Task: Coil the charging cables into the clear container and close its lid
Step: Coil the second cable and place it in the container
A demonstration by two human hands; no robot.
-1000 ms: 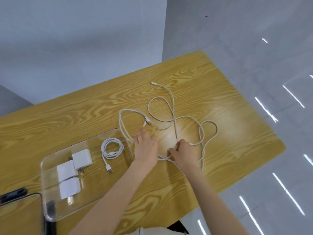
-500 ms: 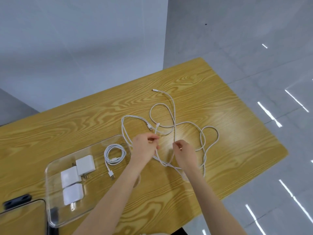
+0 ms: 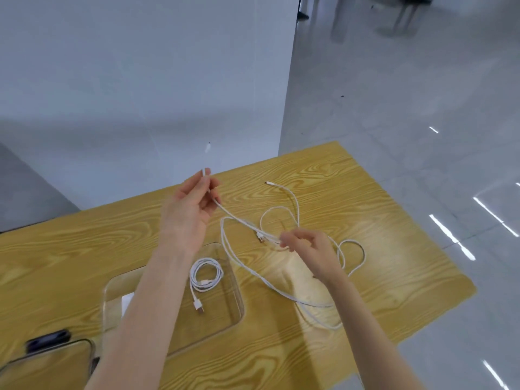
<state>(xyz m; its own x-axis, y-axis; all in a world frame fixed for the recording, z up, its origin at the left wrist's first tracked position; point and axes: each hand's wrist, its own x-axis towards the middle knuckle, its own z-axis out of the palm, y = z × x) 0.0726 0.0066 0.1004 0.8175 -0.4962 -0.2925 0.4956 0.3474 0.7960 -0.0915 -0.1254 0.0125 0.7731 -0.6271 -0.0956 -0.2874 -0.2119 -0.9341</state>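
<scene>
The left hand (image 3: pixel 191 204) is raised above the surface (image 3: pixel 351 192), its fingers (image 3: pixel 206 178) pinched together on a loose cable (image 3: pixel 244 222) near one end. That end sticks up past the fingertips, its plug faint against the grey wall. From the pinch the cable runs down and to the right, taut, to the right hand (image 3: pixel 309 246). The right hand's fingers (image 3: pixel 287 239) are closed on the same cable, lower and nearer the surface. Just left of these fingers a plug (image 3: pixel 260 237) hangs at the line; which cable it belongs to cannot be told. Beyond and right of the right hand the rest of the cabling lies on the wood in slack loops, one strand ending in a small connector (image 3: pixel 268 182) farther back. More loops trail below the right wrist toward the near edge.

Under the left forearm sits the clear container (image 3: pixel 236 313), open. Inside it, below the left fingers, lies a coiled cable (image 3: pixel 206 277) with its USB plug pointing toward the near side. A white block (image 3: pixel 127 301) shows in the container, mostly hidden by the forearm. At the lower left lies a clear lid (image 3: pixel 47 370) with a dark clip (image 3: pixel 47 337), apart from the container.
</scene>
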